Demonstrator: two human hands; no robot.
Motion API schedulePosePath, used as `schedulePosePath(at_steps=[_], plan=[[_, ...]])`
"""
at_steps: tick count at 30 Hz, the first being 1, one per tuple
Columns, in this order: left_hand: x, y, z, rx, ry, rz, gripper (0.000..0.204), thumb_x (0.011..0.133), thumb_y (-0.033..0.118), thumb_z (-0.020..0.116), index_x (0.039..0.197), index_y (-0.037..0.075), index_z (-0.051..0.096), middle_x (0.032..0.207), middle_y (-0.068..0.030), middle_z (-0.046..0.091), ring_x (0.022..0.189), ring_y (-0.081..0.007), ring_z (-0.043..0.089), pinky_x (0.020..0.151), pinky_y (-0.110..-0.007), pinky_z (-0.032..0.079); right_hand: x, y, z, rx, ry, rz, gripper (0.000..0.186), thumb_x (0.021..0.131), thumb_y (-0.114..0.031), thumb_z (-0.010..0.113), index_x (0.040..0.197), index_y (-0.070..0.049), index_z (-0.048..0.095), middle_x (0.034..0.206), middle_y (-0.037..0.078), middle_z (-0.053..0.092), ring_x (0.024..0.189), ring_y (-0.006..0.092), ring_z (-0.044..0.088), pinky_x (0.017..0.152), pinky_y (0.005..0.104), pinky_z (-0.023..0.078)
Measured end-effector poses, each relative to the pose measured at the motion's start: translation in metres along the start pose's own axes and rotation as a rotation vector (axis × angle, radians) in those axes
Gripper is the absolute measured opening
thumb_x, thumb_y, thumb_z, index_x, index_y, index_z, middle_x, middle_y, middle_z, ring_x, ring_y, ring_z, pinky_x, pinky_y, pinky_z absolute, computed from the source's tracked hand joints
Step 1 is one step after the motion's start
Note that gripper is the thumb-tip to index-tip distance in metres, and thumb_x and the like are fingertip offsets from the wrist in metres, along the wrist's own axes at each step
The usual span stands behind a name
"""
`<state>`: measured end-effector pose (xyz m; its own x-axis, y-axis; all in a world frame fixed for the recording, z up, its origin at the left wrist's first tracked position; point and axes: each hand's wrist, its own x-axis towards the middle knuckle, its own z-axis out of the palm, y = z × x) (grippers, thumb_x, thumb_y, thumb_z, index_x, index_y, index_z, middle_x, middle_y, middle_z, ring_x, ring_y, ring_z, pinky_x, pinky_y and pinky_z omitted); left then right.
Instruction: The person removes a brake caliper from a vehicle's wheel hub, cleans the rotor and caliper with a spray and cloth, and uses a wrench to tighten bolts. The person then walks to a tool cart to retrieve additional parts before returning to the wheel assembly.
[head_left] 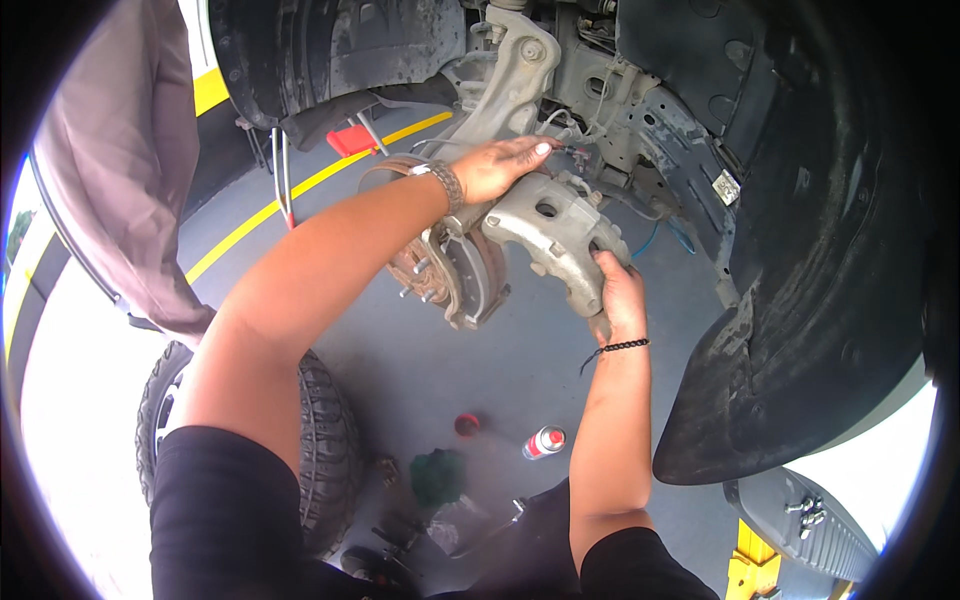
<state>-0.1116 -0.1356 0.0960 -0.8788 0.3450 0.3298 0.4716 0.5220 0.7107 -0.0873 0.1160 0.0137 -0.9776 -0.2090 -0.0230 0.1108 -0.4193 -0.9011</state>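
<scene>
A grey metal brake caliper (548,232) hangs in front of me beside the wheel hub, tilted down to the right. My right hand (621,292) grips its lower right end, thumb on the near face and fingers underneath. My left hand (503,168) lies stretched out above the caliper's upper left end, fingers reaching to the right; whether they touch it I cannot tell. Left of the caliper, partly behind my left forearm, sits the rusty wheel hub (440,265) with bare studs and a brake backing plate.
A grey suspension arm (520,60) rises behind. A black fender liner (800,300) curves along the right. On the floor are a removed tire (328,450), a spray can (545,442), a red cup (467,425) and a green cloth (437,477). Another person's sleeve (130,150) shows at left.
</scene>
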Motion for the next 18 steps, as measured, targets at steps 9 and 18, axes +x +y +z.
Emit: schedulePosePath(at_steps=[9, 18], plan=[[-0.015, 0.006, 0.004, -0.075, 0.170, 0.044, 0.065, 0.102, 0.058, 0.047, 0.124, -0.001, 0.065, 0.111, -0.0148, 0.069, 0.095, -0.0208, 0.071, 0.088, -0.035, 0.052, -0.041, 0.004, 0.015, -0.028, 0.010, 0.011, 0.046, 0.089, -0.005, 0.059, 0.133, 0.007, 0.056, 0.129, 0.015, 0.063, 0.116, 0.0236, 0.063, 0.098, 0.0335, 0.049], [-0.013, 0.004, -0.006, 0.003, 0.151, 0.013, 0.071, 0.105, 0.061, 0.028, 0.145, 0.006, 0.046, 0.099, -0.0154, 0.075, 0.105, -0.0216, 0.065, 0.099, -0.039, 0.046, -0.032, 0.039, 0.006, 0.076, -0.031, 0.020, 0.052, 0.090, -0.004, 0.053, 0.141, 0.006, 0.048, 0.138, 0.016, 0.056, 0.124, 0.0250, 0.058, 0.103, 0.0355, 0.047]])
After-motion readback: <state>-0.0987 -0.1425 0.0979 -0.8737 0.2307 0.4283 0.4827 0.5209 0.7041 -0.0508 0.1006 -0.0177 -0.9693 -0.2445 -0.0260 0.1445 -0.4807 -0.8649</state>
